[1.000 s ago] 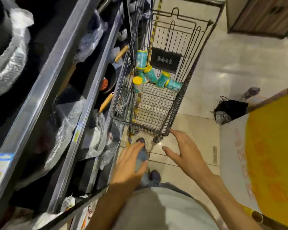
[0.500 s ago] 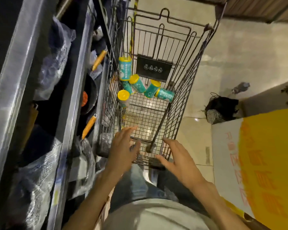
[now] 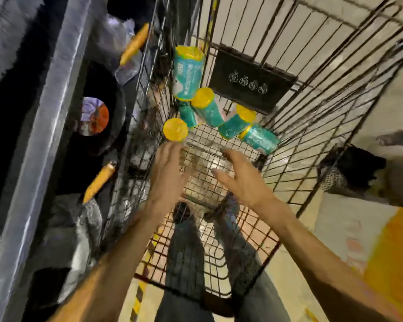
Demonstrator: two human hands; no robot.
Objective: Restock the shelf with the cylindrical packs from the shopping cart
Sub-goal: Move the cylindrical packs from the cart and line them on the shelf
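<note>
Two bare hands reach into a wire shopping cart [image 3: 323, 94].
Left hand [image 3: 170, 168] and right hand [image 3: 240, 175]: each grip spread apart, holding nothing; teal, yellow-lidded cylindrical packs [image 3: 207, 110] lie at the cart's far end.

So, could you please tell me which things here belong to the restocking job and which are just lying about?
Part of the job:
- teal packs with yellow lids
- shopping cart
- shelf
- left hand, right hand, both empty

Just lying about:
- orange-handled pans
- black bag on the floor
</note>
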